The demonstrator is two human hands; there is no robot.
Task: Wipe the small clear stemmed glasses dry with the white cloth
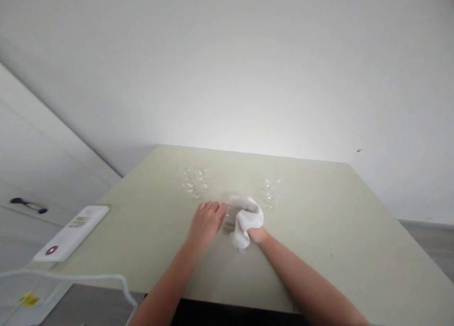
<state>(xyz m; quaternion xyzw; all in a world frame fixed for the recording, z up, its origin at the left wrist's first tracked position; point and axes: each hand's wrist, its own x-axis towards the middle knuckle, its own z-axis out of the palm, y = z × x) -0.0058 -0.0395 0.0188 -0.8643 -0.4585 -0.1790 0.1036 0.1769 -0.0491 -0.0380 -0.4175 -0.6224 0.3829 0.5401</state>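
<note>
A white cloth (250, 218) drapes over my right hand (256, 233), hiding its fingers and leaving little more than the wrist in sight. Between my hands, partly behind the cloth, is a clear glass (230, 218) whose full shape I cannot make out. My left hand (206, 218) is closed, its fingertips curled at the near left side of that glass. Farther back on the table stand clear glasses (190, 178) on the left and another clear glass group (271, 193) on the right, their outlines faint.
The pale table (312, 222) reaches back to a white wall (248, 71). On its left edge lies a white power strip-like box (76, 231) with a label. A white cable (88, 277) loops at lower left. White drawers with a dark handle (29, 205) stand beyond.
</note>
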